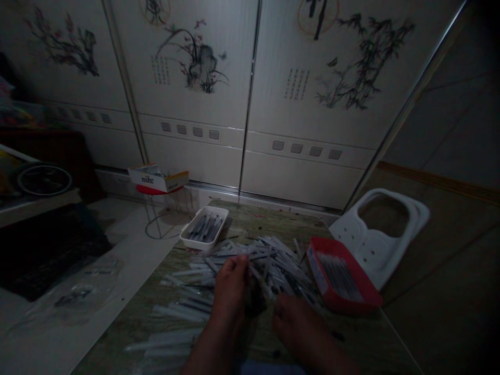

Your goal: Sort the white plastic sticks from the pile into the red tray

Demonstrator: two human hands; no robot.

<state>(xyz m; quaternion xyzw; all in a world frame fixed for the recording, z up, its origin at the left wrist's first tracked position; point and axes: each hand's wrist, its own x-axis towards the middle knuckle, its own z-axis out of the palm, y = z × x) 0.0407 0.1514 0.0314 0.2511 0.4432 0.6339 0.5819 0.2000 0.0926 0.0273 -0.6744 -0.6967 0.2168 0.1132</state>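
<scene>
My left hand [231,281] is raised over the table with thumb and fingers pinched together. What it pinches, if anything, is too dark to make out. Lower and to the right, my right hand [297,319] is curled closed, its fingertips partly hidden. Just beyond both hands spreads a loose pile of thin, pen-like sticks [279,260], some clear or whitish, others dark inside. More pale sticks [182,311] lie in rough bundles to the left of my left forearm. A dark patch [255,299] shows between the hands; its kind is unclear.
On the table [117,338] stand a white tray [186,242] of similar sticks at the far left and a red box [367,299] of them on the right. A white plastic chair [386,250] is beyond it. A cardboard box [152,180] rests on a red stool [150,191].
</scene>
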